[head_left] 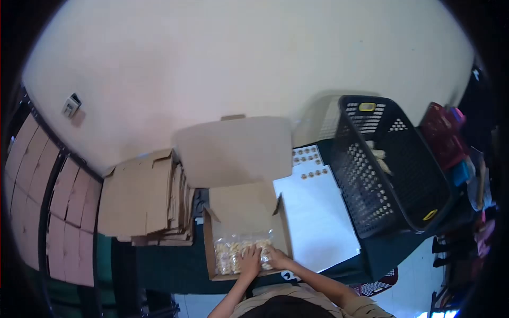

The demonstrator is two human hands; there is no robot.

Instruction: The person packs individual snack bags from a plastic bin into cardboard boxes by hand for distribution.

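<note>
Both hands rest flat, fingers spread, on a clear plastic bag of pale yellow pieces (241, 253); neither hand closes around it. The left hand (249, 262) presses the bag's middle, and the right hand (277, 258) lies touching it at 3 o'clock. The bag lies inside an open brown cardboard box (247, 204), filling its near half, with the raised lid flap standing at 12 o'clock.

The box walls stand close to the hands at 3, 6 and 9 o'clock; the far half of the box floor at 12 o'clock is bare. At 9 o'clock of the box, just beside it, lies a stack of flattened brown cardboard blanks (143, 199). At 3 o'clock, a white sheet (318, 222) lies flat, with a sheet of round brown stickers (307, 159) at its far end. Beyond it, at 2 o'clock, stands a black perforated plastic basket (392, 175), tall enough to block sideways reach. All rest on a dark green table (169, 267).

The basket's contents are hard to make out. The coloured items (450, 143) at the far right edge are distorted and unclear. The person's forearms are cut off by the bottom edge.
</note>
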